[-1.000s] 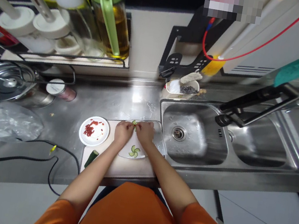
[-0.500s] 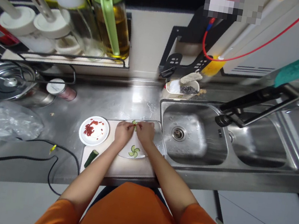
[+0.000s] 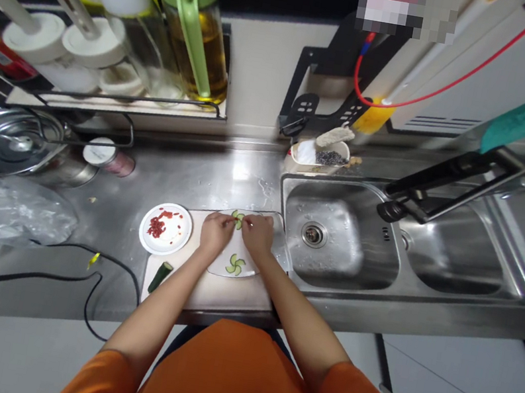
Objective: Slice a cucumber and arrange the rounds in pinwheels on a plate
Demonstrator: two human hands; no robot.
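Note:
My left hand [image 3: 217, 232] and my right hand [image 3: 257, 234] are over the far part of a white plate [image 3: 233, 245] with a dark rim. Their fingers are pinched just beside a pinwheel of green cucumber slices [image 3: 238, 220]; whatever the fingertips hold is too small to make out. A second cucumber pinwheel [image 3: 235, 264] lies nearer me on the same plate. Under the plate is a pale cutting board [image 3: 215, 301]. To the left of my left hand, a small white dish [image 3: 172, 247] carries small red pieces [image 3: 157, 226]. A cucumber stub [image 3: 160, 277] lies by my left forearm.
A double steel sink [image 3: 351, 238] with a black faucet [image 3: 424, 190] adjoins on the right. To the left are a jar [image 3: 111, 156], a lidded pot [image 3: 14, 142], a plastic bag [image 3: 9, 208] and a black cable [image 3: 125, 264]. An oil bottle [image 3: 208, 53] stands on the rack above.
My right hand has shifted slightly to the right, opening a small gap between the fingertips, so the far cucumber pinwheel shows more. My left hand has barely moved.

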